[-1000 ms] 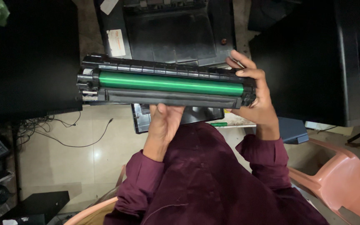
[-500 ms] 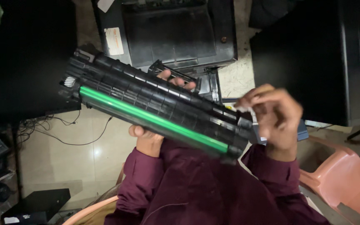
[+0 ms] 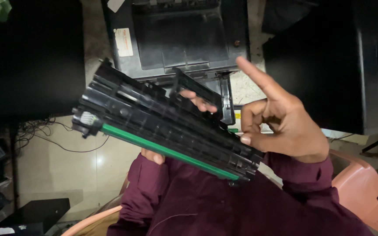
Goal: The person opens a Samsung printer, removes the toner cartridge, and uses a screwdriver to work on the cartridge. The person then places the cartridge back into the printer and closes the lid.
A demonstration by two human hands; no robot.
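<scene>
1. Since a second ago the toner cartridge (image 3: 165, 126) has swung from lying level across the view to a steep slant, and the right hand (image 3: 281, 126) has come off its right end.
2. The cartridge is a long black plastic body, ribbed and ridged on its upper face, with a bright green drum strip running along its near edge and a small pale gear at its left end.
3. Its long axis runs from far left to near right: the gear end points up and to the left, the other end down and to the right, towards the person's lap.
4. It is held in the air above the maroon sleeves (image 3: 206, 201), near of the black printer (image 3: 176, 35) that stands on the floor.
5. The left hand (image 3: 189, 113) has its grip closed on the cartridge from beneath, fingertips curling over the far edge and the thumb showing below the green strip.
6. The right hand holds nothing; its grip is loose, forefinger pointing up and away, the other fingers curled, just beside the cartridge's right end.
7. A pink plastic chair (image 3: 364, 188) is at the near right.
</scene>
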